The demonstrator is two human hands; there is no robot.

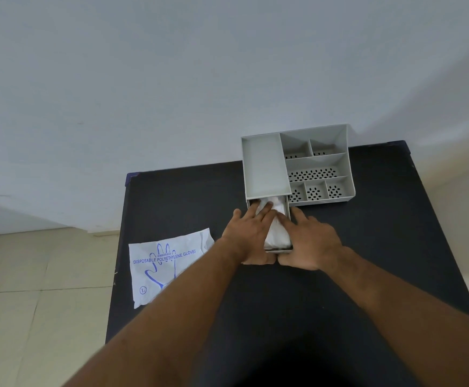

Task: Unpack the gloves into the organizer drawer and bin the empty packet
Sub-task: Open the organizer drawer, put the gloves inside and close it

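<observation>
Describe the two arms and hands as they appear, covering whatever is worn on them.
Both forearms are bare up to the picture's lower edge: no sleeves show. The left hand and right hand are ungloved, with no rings, watch or bands visible on the fingers or wrists. No markings can be made out.

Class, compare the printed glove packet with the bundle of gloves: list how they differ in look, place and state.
The packet lies flat; the gloves are a crumpled bundle. The packet carries blue print; the gloves are plain white. The packet lies untouched on the black table; the gloves sit in the open drawer, pressed by the left hand. Both are thin plastic.
</observation>
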